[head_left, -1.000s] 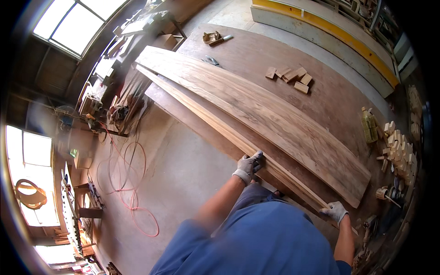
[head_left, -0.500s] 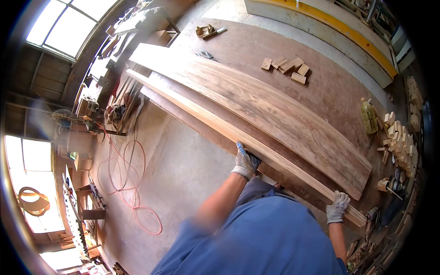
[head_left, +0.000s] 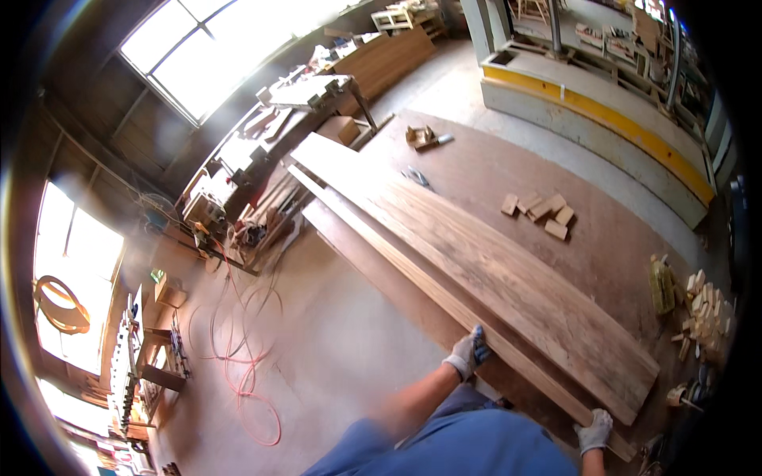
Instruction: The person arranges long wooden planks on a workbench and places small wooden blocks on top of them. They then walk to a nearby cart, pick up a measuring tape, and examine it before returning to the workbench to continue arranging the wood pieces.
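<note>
A long, narrow wooden strip (head_left: 397,263) runs diagonally from the far left to the near right, along the near side of a wide wood-grained board (head_left: 492,262). My left hand (head_left: 467,354), in a white glove with blue on the fingers, is closed on the strip's near edge around its middle. Close to the strip's near right end, my gloved right hand (head_left: 594,432) wraps over it. The wide board lies flat on a large brown worktop (head_left: 611,218), and a dark gap separates it from the strip.
On the worktop sit several small wood blocks (head_left: 555,229), pliers (head_left: 418,178) and a wooden hand tool (head_left: 421,138). A plastic bottle (head_left: 661,284) stands near piled wood pieces (head_left: 706,309) at right. A pink hose (head_left: 252,394) coils on the floor. A yellow-striped machine (head_left: 603,107) stands behind.
My view has tilted up and turned left, so the worktop appears lower and further right. Both hands stay on the strip, which keeps about the same place beside the board.
</note>
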